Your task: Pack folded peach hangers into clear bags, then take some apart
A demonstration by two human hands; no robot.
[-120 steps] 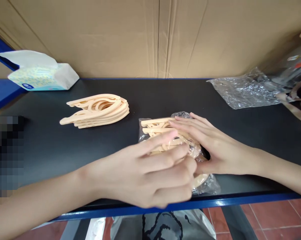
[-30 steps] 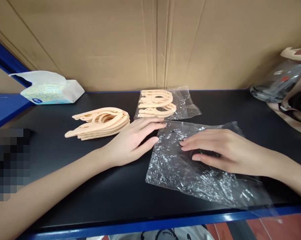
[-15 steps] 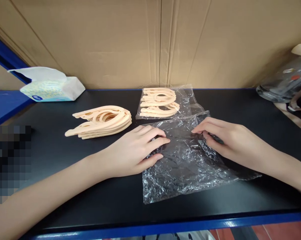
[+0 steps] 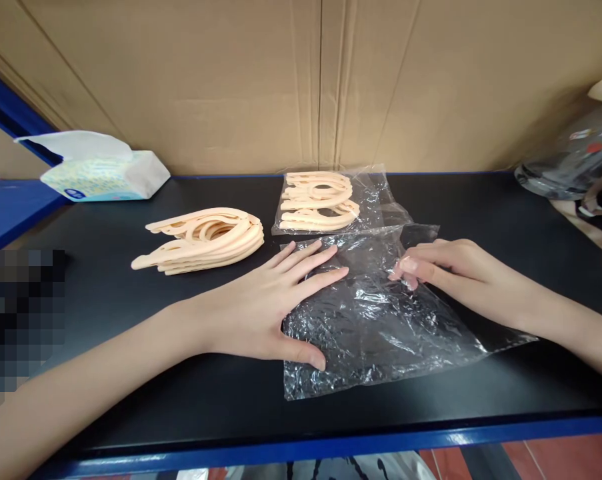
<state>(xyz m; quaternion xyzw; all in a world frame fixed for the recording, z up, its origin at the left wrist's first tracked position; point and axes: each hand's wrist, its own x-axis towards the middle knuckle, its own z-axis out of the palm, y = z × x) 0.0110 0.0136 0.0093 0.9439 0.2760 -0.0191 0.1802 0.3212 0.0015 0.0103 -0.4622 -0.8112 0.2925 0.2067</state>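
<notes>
A crinkled clear plastic bag (image 4: 365, 333) lies flat on the black tabletop in front of me. My left hand (image 4: 275, 300) rests on the bag's left side, palm down, with the fingers spread. At the bag's right side, my right hand (image 4: 441, 273) pinches the film between thumb and fingers and lifts it a little. Left of the bag sits a stack of peach folding hangers (image 4: 205, 240). Behind the bag, more peach hangers (image 4: 321, 200) lie inside another clear bag (image 4: 373, 193).
A tissue pack (image 4: 105, 173) stands at the back left, one sheet sticking out. At the right edge are a clear plastic container (image 4: 565, 160) and a pale strap-like item. A cardboard wall (image 4: 231, 87) rises behind the table, whose front edge (image 4: 331, 447) is blue.
My left hand's fingers have spread wider over the bag. My right hand has turned and closed on the film, pulling the bag's right side slightly outward.
</notes>
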